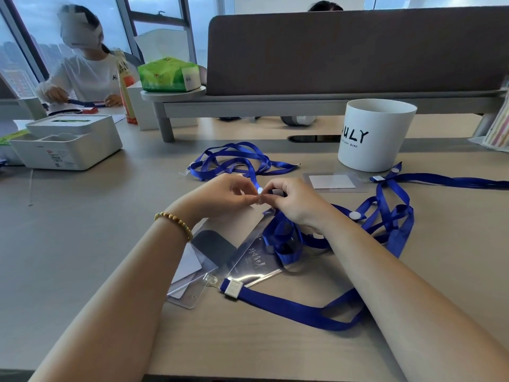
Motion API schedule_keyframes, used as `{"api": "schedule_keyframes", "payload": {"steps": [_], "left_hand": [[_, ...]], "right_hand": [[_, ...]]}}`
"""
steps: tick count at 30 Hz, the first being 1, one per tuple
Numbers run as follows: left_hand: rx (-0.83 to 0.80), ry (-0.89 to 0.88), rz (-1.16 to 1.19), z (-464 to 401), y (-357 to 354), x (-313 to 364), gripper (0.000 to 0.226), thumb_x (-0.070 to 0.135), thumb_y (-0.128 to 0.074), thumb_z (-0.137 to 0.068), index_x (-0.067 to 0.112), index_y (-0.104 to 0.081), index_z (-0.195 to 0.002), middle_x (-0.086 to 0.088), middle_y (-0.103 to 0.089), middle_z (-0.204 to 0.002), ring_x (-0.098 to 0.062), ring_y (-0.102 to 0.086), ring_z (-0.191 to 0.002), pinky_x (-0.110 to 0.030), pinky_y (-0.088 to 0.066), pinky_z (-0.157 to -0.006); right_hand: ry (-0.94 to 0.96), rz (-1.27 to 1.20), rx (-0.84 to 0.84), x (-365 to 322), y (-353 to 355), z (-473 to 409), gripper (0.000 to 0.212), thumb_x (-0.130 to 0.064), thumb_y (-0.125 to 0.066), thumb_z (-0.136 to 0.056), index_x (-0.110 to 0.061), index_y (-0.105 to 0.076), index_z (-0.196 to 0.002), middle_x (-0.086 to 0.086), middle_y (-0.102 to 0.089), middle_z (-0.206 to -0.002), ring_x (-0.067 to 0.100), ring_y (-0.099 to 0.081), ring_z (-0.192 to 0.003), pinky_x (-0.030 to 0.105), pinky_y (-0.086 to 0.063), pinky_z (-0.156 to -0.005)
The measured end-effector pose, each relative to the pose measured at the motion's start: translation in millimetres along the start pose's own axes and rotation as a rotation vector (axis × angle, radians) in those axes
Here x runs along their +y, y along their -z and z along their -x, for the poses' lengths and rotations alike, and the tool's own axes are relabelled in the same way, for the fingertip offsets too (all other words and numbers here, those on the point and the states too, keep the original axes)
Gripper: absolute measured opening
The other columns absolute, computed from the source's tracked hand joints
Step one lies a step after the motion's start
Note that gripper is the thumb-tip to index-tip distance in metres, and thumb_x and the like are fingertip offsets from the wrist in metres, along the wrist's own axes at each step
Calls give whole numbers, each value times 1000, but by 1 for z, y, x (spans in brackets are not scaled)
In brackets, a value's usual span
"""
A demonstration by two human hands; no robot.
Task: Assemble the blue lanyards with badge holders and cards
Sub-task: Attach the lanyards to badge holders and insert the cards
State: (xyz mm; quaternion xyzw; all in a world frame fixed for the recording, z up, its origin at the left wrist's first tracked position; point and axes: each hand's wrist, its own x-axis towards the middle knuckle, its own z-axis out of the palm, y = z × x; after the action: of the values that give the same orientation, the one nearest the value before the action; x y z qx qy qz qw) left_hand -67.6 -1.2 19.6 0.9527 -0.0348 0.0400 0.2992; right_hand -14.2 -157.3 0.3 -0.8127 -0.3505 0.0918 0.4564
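Note:
My left hand and my right hand meet at the middle of the desk, and both pinch the snap end of a blue lanyard at its white button. A clear badge holder hangs tilted below my hands, reaching the desk. Under my left wrist lies another clear holder with a white card in it. A further blue lanyard lies coiled behind my hands. A third holder with a white card lies at the right, beside more blue strap.
A white "JULY" cup stands at the back right. A white organiser box sits at the left. A grey monitor shelf with a green tissue pack spans the back. A person in white works at the far left.

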Motion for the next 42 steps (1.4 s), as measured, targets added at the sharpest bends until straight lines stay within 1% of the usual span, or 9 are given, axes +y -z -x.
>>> {"api": "schedule_keyframes", "payload": {"steps": [6, 12, 14, 18, 23, 29, 33, 38, 42], "left_hand": [[10, 39, 71, -4, -7, 0, 10, 19, -59, -88, 13, -65, -92, 11, -53, -78, -3, -48, -73, -14, -38, -65], [19, 75, 88, -7, -11, -1, 3, 20, -60, -87, 18, -61, -85, 9, -51, -78, -8, -47, -73, -18, -39, -66], [6, 96, 139, -8, -12, -1, 3, 18, -60, -87, 16, -62, -85, 6, -54, -80, -8, -49, -75, -19, -40, -69], [-59, 122, 330, -5, -10, -1, 8, 11, -58, -88, 13, -61, -81, 3, -59, -81, -8, -53, -78, -19, -42, -74], [-127, 95, 480, 1, -5, -3, 9, 12, -59, -86, 16, -62, -79, 1, -59, -84, -9, -53, -82, -19, -42, -77], [-95, 119, 323, -5, -11, 4, 15, 6, -55, -89, 17, -58, -78, 3, -57, -78, -7, -50, -74, -15, -41, -70], [-75, 154, 287, -6, -12, 6, 18, 6, -54, -88, 18, -57, -76, 2, -57, -79, -9, -50, -75, -20, -41, -73], [-39, 145, 284, -5, -14, 11, 18, 7, -54, -89, 19, -56, -75, 1, -55, -79, -11, -49, -78, -23, -41, -75], [-16, 98, 306, 0, -10, 12, 12, 14, -56, -89, 20, -57, -79, 4, -55, -79, -9, -50, -76, -19, -42, -70]], "right_hand": [[-17, 39, -7, 0, 1, 0, 11, -12, -56, -92, -9, -67, -94, -10, -57, -68, 4, -52, -66, 16, -43, -64], [-31, 72, -19, 2, 1, -3, 12, -11, -55, -93, -8, -66, -95, -10, -57, -69, 6, -54, -69, 19, -42, -64], [-32, 58, -30, 1, 2, -4, 11, -11, -55, -93, -10, -66, -94, -9, -59, -71, 11, -57, -74, 21, -47, -72], [-30, -36, -62, 1, 6, -2, 10, -9, -55, -92, -10, -65, -92, -2, -65, -79, 18, -63, -86, 36, -51, -92], [-38, -50, -80, 1, 10, -1, 14, -15, -56, -93, -6, -66, -97, 17, -70, -98, 25, -60, -91, 39, -46, -95], [-63, -80, -133, 6, 8, -2, 22, -8, -53, -94, -22, -61, -79, 2, -67, -85, 30, -65, -99, 35, -48, -95], [-34, -41, -115, 5, 8, -2, 15, -6, -52, -94, -14, -63, -89, 0, -67, -85, 20, -64, -93, 28, -48, -89], [-13, -32, -113, 2, 11, 1, 14, -6, -51, -94, -8, -64, -96, 4, -68, -95, 19, -63, -98, 26, -47, -89], [12, -79, -127, 0, 17, 2, 16, -11, -50, -95, -19, -61, -86, -12, -66, -80, 4, -61, -82, 19, -45, -79]]}}
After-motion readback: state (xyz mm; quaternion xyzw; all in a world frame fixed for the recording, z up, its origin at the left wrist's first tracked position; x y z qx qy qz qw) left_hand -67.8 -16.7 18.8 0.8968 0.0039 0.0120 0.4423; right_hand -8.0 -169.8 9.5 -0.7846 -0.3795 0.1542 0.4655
